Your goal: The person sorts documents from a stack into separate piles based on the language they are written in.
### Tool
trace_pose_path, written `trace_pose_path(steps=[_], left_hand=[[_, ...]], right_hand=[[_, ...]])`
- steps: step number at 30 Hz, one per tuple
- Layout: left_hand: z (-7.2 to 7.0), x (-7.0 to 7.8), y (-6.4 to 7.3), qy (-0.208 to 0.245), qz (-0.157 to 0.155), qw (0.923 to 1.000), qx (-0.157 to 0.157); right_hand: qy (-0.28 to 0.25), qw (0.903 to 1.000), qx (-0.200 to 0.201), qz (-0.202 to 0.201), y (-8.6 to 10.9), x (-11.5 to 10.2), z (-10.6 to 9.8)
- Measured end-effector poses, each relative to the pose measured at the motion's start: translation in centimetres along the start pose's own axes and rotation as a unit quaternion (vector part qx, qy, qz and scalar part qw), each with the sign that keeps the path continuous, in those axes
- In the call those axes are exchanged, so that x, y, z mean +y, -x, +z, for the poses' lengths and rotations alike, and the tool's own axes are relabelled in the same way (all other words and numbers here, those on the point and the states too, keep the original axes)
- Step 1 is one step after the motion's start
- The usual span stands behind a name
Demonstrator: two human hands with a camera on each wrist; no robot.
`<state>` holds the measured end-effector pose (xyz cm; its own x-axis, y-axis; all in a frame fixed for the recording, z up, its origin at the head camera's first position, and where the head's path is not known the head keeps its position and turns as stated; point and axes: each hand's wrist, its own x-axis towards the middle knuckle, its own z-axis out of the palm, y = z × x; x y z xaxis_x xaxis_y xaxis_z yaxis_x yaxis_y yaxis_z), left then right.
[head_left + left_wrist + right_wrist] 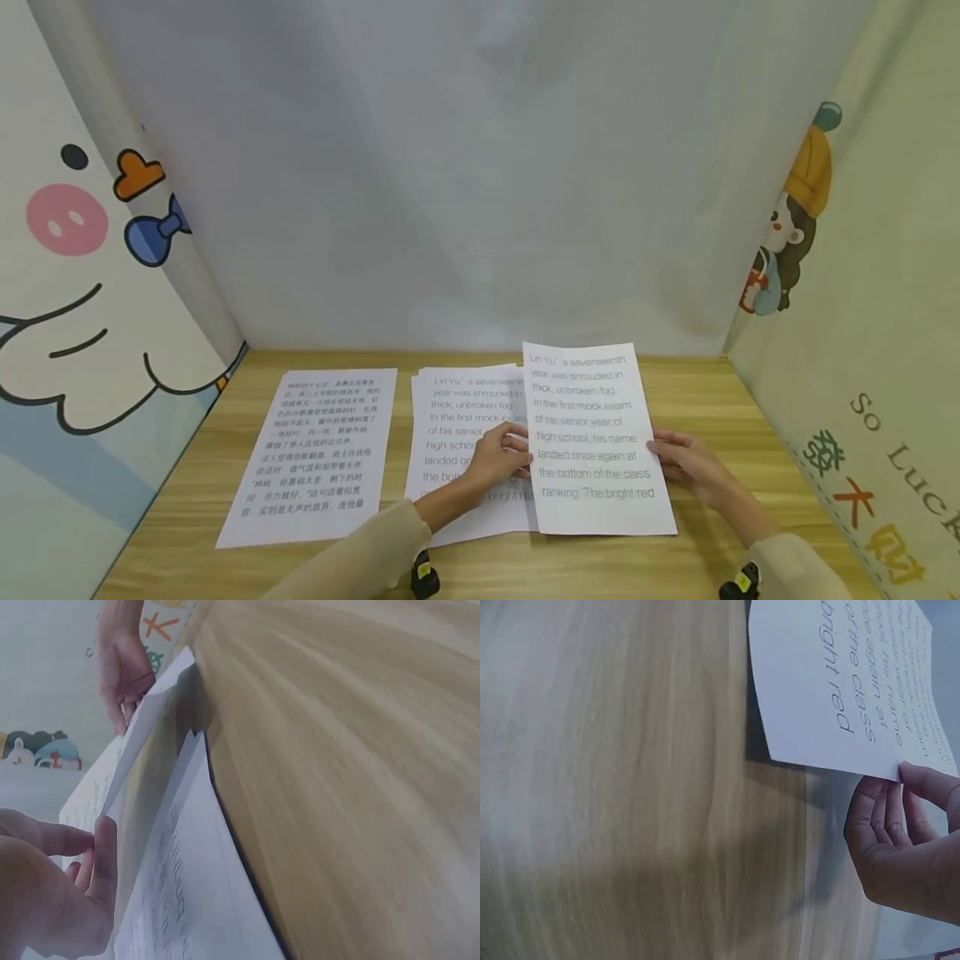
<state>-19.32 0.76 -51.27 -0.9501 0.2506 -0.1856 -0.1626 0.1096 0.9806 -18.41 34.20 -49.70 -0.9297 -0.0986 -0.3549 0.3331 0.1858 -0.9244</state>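
A printed sheet of paper (pixel 588 450) with English text is held up off the table between both hands. My left hand (pixel 495 458) pinches its left edge between thumb and fingers, and my right hand (pixel 693 467) pinches the right edge. In the right wrist view, the thumb of the right hand (pixel 911 832) lies on the printed face with the fingers behind. A shadow falls on the wood below the sheet. Left of it lies a stack of English-text sheets (pixel 457 517), partly covered by the left hand and the raised sheet; the left wrist view shows its layered edges (pixel 217 870).
Farther left on the wooden table (pixel 600 571) lies another stack of sheets (pixel 315 458) printed in Chinese. A grey-white backdrop (pixel 480 183) rises behind the table. Cartoon-printed panels (pixel 75 292) stand at the left and right sides.
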Motion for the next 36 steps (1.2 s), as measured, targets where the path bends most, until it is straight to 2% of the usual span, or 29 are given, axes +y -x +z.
trace_pose_path(steps=[5, 10, 15, 19, 26, 30, 36], left_hand=[[2.1, 0.3, -0.3, 0.019, 0.006, 0.9998, 0.0], [3.9, 0.4, -0.8, 0.038, 0.021, 0.9991, 0.003], [5.6, 0.0, -1.2, 0.053, 0.022, 0.9983, 0.006], [6.6, -0.3, -1.7, 0.047, 0.029, 0.9984, 0.014], [7.5, -0.5, -2.1, 0.045, 0.03, 0.9984, 0.02], [7.6, -0.6, -2.2, 0.05, 0.022, 0.9982, 0.025], [7.4, -0.6, -2.3, 0.052, 0.008, 0.9985, 0.016]], right_hand=[[0.004, 1.0, 0.003, -0.005, 0.1, 0.4, -1.8], [-0.004, 0.9995, 0.03, 0.012, 0.5, 0.5, -3.2], [0.006, 0.998, 0.056, 0.027, 0.8, 0.8, -4.5], [0.006, 0.9972, 0.07, 0.027, 0.8, 1.1, -5.1], [-0.013, 0.9962, 0.084, 0.023, 0.9, 1.9, -5.5], [-0.005, 0.9955, 0.091, 0.025, 0.8, 2.2, -5.5], [0.014, 0.9942, 0.101, 0.034, 0.5, 1.9, -5.3]])
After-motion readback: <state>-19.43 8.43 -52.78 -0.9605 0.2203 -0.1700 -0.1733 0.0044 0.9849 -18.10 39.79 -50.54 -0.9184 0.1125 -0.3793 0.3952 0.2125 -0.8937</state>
